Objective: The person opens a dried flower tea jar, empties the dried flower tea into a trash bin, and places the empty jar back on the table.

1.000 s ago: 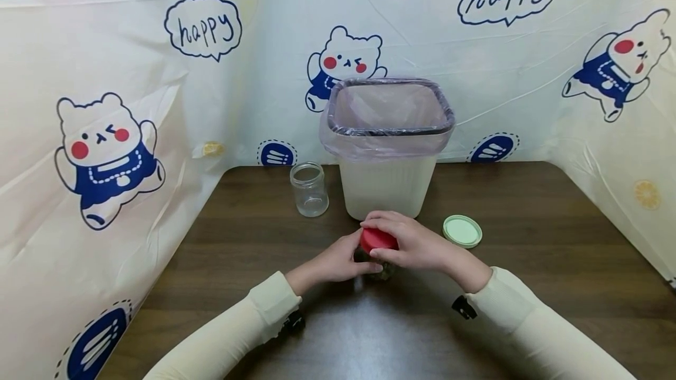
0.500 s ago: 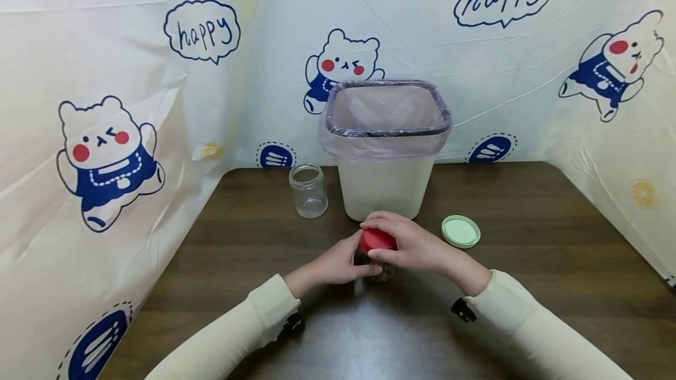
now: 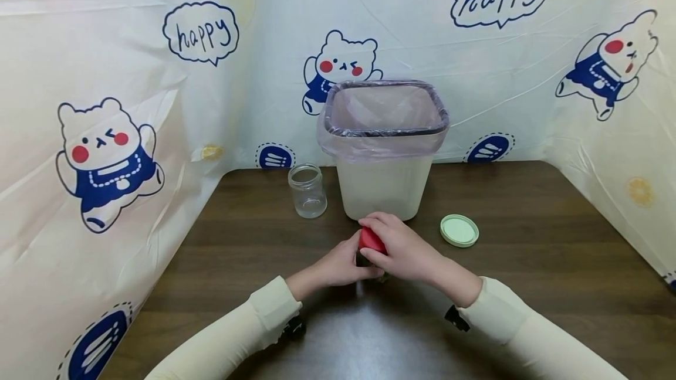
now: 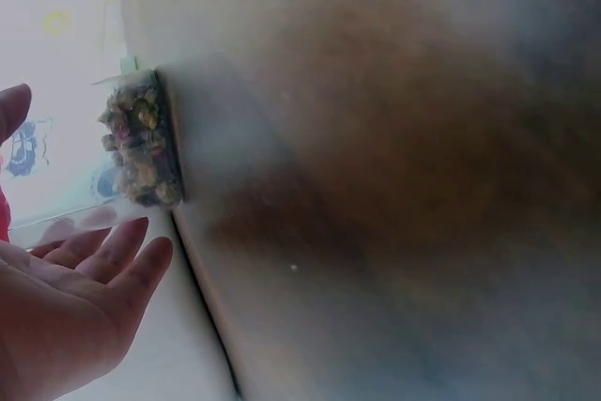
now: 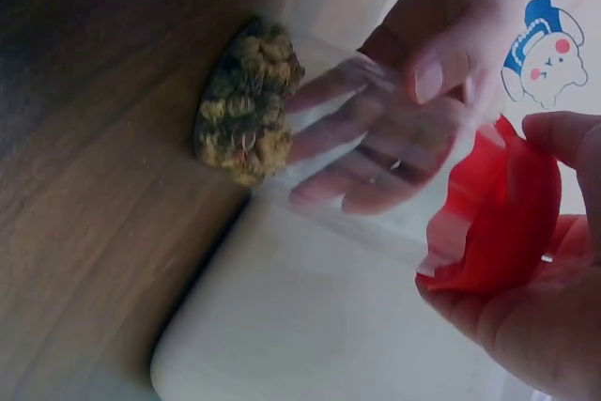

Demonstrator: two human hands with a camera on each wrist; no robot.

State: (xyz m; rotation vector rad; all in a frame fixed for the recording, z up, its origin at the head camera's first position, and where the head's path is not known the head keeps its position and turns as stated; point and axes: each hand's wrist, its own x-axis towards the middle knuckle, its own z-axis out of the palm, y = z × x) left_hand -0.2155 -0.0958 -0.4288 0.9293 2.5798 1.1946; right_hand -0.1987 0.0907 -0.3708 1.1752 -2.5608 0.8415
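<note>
My left hand [image 3: 340, 264] holds a clear cylindrical jar [image 5: 312, 172] upright on the brown wooden surface [image 3: 237, 251]; my right hand [image 3: 405, 249] grips its round red lid [image 3: 372, 241]. The right wrist view shows yellowish dried buds [image 5: 246, 110] inside, mostly hidden from the head view. Only the latter takes in the whole cream bin [image 3: 382, 179], between a second clear jar [image 3: 308, 197] and a round pale green lid [image 3: 459, 231].

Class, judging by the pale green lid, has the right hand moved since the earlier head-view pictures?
Yes, slightly: the right hand has shifted leftward, widening its gap from the pale green lid.
</note>
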